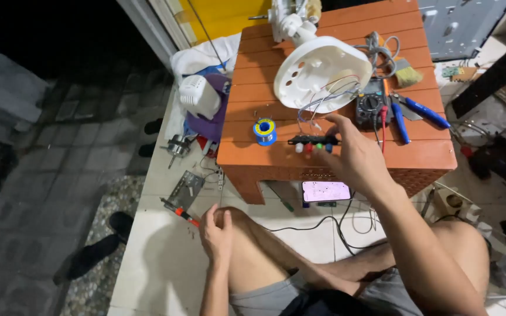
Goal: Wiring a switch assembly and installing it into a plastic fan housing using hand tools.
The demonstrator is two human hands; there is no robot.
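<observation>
— While the left hand (216, 233) rests slack on the bare knee, fingers loosely curled and holding nothing, where is the right hand (354, 157)?

— Out over the orange table (247, 157), fingers spread and unclenched, gripping nothing. Its fingertips (330, 119) hover just above the black push-button switch bar (314, 140), the strip with the white, red, green and blue keys, which lies close under the fingers near the table's front edge. I cannot tell whether a fingertip actually touches it.

— And around the fingers?

— Beyond the fingertips, thin wires (323, 99) run from the bar into the tilted white fan base (320, 73). Left of the fingers stands a blue solder spool (265, 130). Just past the fingers to the right sits a multimeter (370, 106) with its probes, then blue-handled pliers (420, 111). Below the wrist, on the floor tiles, a phone (325, 191) glows.

— So which step is in hand?

— By my judgement, the reach for the switch bar, with no grasp made yet. The coming move would call for a light pinch on the bar's ends, keeping the thin wires slack so no joint pulls loose
</observation>
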